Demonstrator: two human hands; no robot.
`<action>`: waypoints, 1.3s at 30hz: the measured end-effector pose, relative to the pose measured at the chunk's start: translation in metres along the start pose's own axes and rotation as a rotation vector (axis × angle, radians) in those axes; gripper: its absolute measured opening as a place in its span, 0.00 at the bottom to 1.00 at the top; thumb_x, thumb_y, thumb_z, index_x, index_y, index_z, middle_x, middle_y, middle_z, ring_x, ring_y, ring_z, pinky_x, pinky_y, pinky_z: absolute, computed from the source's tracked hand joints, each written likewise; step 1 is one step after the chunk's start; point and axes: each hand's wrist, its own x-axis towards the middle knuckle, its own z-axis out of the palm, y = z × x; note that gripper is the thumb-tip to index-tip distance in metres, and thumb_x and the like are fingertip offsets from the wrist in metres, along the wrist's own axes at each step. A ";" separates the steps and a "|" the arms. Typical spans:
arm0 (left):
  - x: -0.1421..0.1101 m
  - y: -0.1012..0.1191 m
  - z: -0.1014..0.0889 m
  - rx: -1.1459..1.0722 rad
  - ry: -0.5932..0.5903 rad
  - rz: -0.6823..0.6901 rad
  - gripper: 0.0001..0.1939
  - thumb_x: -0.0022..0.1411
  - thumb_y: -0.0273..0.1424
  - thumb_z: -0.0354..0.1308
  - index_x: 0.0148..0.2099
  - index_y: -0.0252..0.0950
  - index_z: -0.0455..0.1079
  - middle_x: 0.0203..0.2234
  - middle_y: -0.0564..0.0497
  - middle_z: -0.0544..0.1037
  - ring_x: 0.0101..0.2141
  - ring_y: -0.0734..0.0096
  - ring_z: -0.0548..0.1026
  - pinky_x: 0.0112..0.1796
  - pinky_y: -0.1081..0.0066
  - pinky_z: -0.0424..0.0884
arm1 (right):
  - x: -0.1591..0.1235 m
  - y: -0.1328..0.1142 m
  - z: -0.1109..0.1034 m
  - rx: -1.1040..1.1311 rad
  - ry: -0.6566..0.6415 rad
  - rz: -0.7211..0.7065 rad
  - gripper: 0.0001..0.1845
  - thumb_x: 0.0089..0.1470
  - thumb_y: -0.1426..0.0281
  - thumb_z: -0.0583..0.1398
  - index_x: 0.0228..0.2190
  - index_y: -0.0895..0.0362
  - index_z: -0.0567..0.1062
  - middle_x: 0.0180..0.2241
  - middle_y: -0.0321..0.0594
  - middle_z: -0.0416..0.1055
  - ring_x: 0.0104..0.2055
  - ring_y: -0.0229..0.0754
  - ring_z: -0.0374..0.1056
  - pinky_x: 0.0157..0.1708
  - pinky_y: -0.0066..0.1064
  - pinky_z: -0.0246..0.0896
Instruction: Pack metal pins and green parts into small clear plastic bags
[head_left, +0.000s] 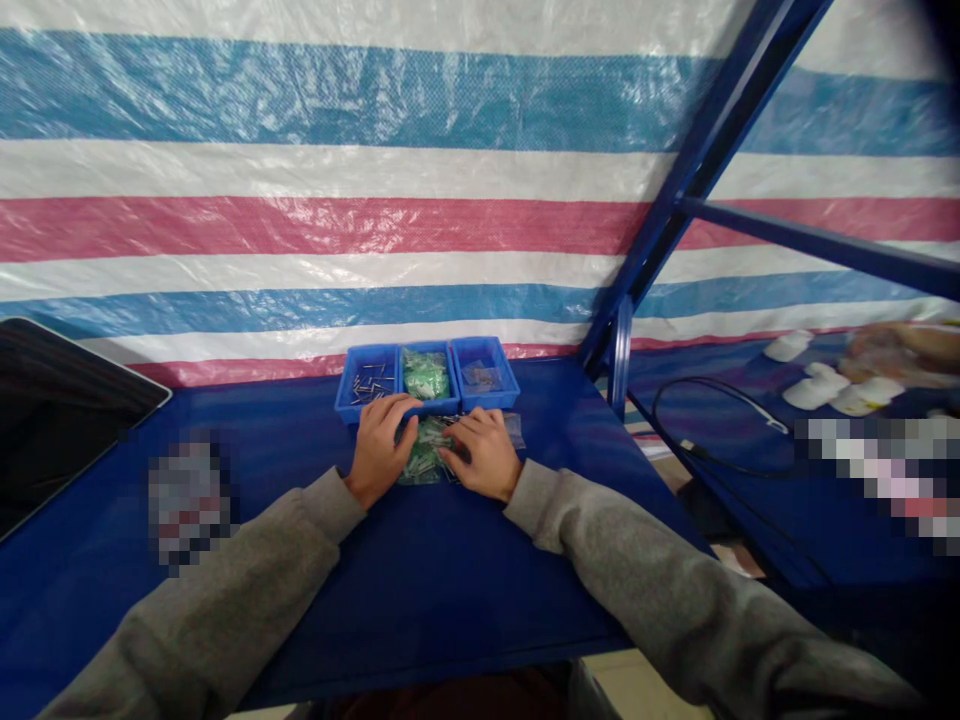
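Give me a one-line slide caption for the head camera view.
Both hands, left hand and right hand, rest on small clear bags before three blue bins on a blue table.

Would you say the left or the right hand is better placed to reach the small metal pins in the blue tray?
Probably the left hand: its fingers touch the front of the blue tray, just below the metal pins. The right hand rests further right, on the clear bags.

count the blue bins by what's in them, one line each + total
Blue bin with small metal pins: 1
Blue bin with green-tinted bags: 1
Blue bin with a clear bag, contents unclear: 1
Total: 3
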 end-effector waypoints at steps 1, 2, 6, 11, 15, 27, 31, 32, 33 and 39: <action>-0.001 -0.001 0.001 0.004 -0.012 0.002 0.11 0.62 0.29 0.48 0.47 0.37 0.66 0.44 0.47 0.70 0.48 0.64 0.66 0.50 0.62 0.60 | 0.000 0.000 0.001 -0.005 -0.017 -0.001 0.11 0.51 0.63 0.58 0.34 0.58 0.73 0.29 0.41 0.70 0.37 0.45 0.58 0.40 0.38 0.45; -0.001 -0.002 0.002 0.008 -0.022 0.009 0.11 0.62 0.29 0.48 0.47 0.37 0.65 0.45 0.47 0.70 0.48 0.64 0.66 0.50 0.61 0.59 | 0.001 0.000 0.001 -0.007 -0.028 0.001 0.11 0.51 0.63 0.58 0.34 0.58 0.72 0.29 0.41 0.70 0.37 0.45 0.58 0.39 0.37 0.45; -0.003 -0.003 0.005 0.013 -0.044 0.055 0.12 0.62 0.28 0.48 0.47 0.38 0.65 0.46 0.47 0.68 0.49 0.64 0.65 0.51 0.60 0.57 | 0.002 0.002 0.002 -0.006 -0.052 0.007 0.10 0.51 0.64 0.59 0.34 0.57 0.72 0.28 0.40 0.70 0.36 0.44 0.57 0.38 0.36 0.44; -0.003 -0.001 0.004 -0.013 -0.036 0.086 0.05 0.61 0.27 0.49 0.37 0.36 0.65 0.44 0.48 0.70 0.48 0.65 0.65 0.51 0.62 0.59 | 0.002 0.004 0.003 0.010 -0.064 0.001 0.07 0.52 0.66 0.58 0.31 0.57 0.71 0.26 0.38 0.69 0.35 0.43 0.58 0.37 0.35 0.43; -0.002 0.001 0.005 -0.002 -0.071 0.092 0.04 0.60 0.27 0.49 0.38 0.36 0.65 0.45 0.46 0.69 0.49 0.63 0.64 0.51 0.60 0.59 | 0.002 0.004 0.003 0.005 -0.060 -0.009 0.07 0.53 0.66 0.58 0.30 0.58 0.71 0.26 0.39 0.69 0.34 0.43 0.58 0.37 0.35 0.43; -0.002 -0.002 0.010 0.048 -0.133 0.114 0.11 0.58 0.25 0.48 0.43 0.37 0.66 0.48 0.46 0.66 0.54 0.59 0.58 0.53 0.56 0.55 | 0.002 0.002 0.002 0.034 -0.043 -0.006 0.13 0.53 0.65 0.58 0.39 0.57 0.70 0.30 0.40 0.70 0.36 0.44 0.60 0.38 0.35 0.45; -0.003 -0.003 0.012 0.064 -0.152 0.115 0.11 0.59 0.26 0.48 0.45 0.37 0.65 0.50 0.45 0.64 0.55 0.58 0.57 0.54 0.56 0.54 | 0.001 0.004 0.004 0.051 -0.031 -0.011 0.12 0.53 0.66 0.58 0.40 0.58 0.70 0.31 0.40 0.70 0.37 0.44 0.61 0.38 0.35 0.46; -0.003 -0.003 0.012 0.068 -0.157 0.116 0.11 0.60 0.26 0.48 0.45 0.37 0.65 0.50 0.45 0.64 0.55 0.58 0.57 0.54 0.56 0.54 | 0.001 0.005 0.005 0.056 -0.028 -0.013 0.12 0.53 0.67 0.57 0.40 0.58 0.70 0.31 0.40 0.70 0.37 0.44 0.61 0.38 0.35 0.46; -0.002 -0.004 0.012 0.072 -0.160 0.117 0.11 0.60 0.27 0.48 0.45 0.37 0.65 0.50 0.45 0.64 0.55 0.58 0.57 0.54 0.56 0.54 | 0.001 0.005 0.005 0.061 -0.024 -0.015 0.12 0.53 0.67 0.57 0.40 0.58 0.70 0.31 0.40 0.70 0.37 0.44 0.61 0.38 0.35 0.47; -0.002 -0.004 0.012 0.083 -0.164 0.121 0.10 0.61 0.29 0.48 0.44 0.37 0.65 0.50 0.45 0.64 0.55 0.58 0.57 0.54 0.56 0.54 | 0.002 0.005 0.004 0.066 0.002 -0.021 0.11 0.53 0.68 0.57 0.39 0.58 0.70 0.34 0.42 0.70 0.38 0.44 0.61 0.39 0.35 0.47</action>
